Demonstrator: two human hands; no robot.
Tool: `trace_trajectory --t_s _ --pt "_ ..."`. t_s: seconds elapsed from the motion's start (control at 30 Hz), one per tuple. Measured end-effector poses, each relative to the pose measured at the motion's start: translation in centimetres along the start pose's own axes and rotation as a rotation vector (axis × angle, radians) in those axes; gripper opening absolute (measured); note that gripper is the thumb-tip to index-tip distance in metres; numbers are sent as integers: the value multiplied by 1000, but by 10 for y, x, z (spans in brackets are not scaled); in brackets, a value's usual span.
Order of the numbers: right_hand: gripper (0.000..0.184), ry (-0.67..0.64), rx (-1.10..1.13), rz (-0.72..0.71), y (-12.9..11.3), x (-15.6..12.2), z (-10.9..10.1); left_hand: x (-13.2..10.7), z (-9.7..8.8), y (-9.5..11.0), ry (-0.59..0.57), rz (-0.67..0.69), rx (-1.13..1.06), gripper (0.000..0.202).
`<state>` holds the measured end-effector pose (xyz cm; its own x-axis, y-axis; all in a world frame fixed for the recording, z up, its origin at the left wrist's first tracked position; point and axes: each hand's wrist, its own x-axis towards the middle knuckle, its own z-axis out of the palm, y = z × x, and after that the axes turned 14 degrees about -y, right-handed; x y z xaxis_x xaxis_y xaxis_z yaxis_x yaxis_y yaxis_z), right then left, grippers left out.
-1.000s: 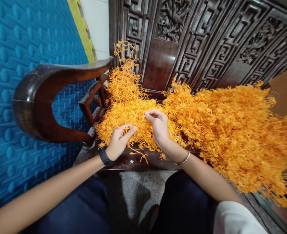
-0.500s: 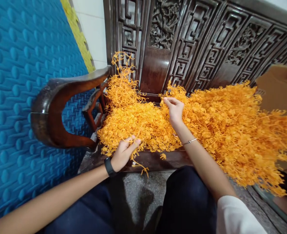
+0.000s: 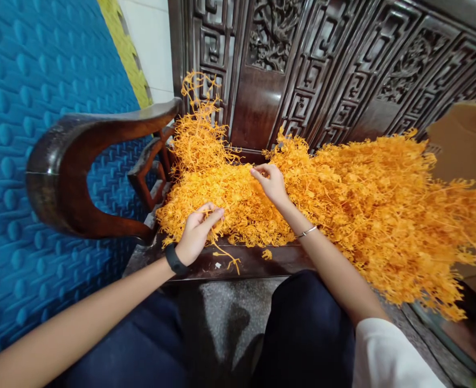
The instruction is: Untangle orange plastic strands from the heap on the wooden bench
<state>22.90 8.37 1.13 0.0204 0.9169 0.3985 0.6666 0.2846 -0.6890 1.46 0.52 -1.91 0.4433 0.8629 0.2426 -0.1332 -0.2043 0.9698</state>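
Note:
My left hand (image 3: 195,231) is closed around an orange branched plastic strand (image 3: 226,255). The strand's forked end hangs below my fingers, over the front of the wooden seat (image 3: 262,263). My right hand (image 3: 270,183) hovers above the orange heap, its thumb and forefinger pinched together; whatever they hold is too small to make out against the orange. Beneath both hands spreads a heap of short orange pieces (image 3: 246,202). To the right lies a larger mass of similar orange branched pieces (image 3: 375,210). Tangled thin orange stems (image 3: 199,143) are piled at the back left.
A curved wooden armrest (image 3: 55,178) bounds the seat on the left, beside a blue textured mat (image 3: 9,129). Behind the heap rises a carved dark wooden backrest (image 3: 257,108). Brown cardboard (image 3: 460,140) stands at the far right. One loose orange piece (image 3: 267,254) lies near the seat edge.
My right hand has moved left, closer to my left hand, still pinched. My left hand has shifted slightly up and left with the strand. The whole view has shifted a little.

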Motion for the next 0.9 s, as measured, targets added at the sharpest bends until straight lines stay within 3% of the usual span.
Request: trace_trajectory --t_s 0.27,0.37,0.43,0.53,0.6,0.73,0.8,0.9 --pt "11 39 6 36 8 -9 0 2 -3 -1 -18 66 48 23" --pt "11 14 36 0 0 -17 -1 2 -5 -4 -31 85 77 23" --pt "16 -95 154 -23 -14 -27 -1 2 -6 -6 -31 82 94 22" --pt "23 -474 460 26 -38 -43 3 2 -7 -6 -10 86 121 20" --pt "19 -611 636 107 -50 -48 9 3 -7 -6 14 94 139 19" --pt "10 -416 810 276 -55 -49 19 4 -4 -5 4 75 156 22" --pt "8 -304 790 276 -52 -44 16 1 -3 -2 -19 55 177 25" --pt "8 11 687 195 -39 -30 -7 -7 -1 3 -34 41 198 28"
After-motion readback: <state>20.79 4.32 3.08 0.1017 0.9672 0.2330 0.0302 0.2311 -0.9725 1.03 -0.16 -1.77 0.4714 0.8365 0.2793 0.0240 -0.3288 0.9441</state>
